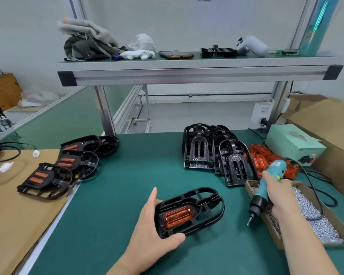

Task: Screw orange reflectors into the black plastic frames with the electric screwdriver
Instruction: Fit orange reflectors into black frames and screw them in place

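A black plastic frame [209, 205] lies on the green mat in front of me with an orange reflector [178, 216] seated in its near end. My left hand [153, 225] grips that end of the frame, thumb underneath and fingers along the far side. My right hand [280, 192] holds the teal electric screwdriver [266, 187] tilted, its bit pointing down-left just above the mat, to the right of the frame and apart from it.
A cardboard box of silver screws [316, 219] sits under my right forearm. Bare black frames [213, 153] and loose orange reflectors [262, 157] are stacked behind. Frames fitted with reflectors [54, 169] lie at the left on cardboard. A power box [292, 143] stands at the right.
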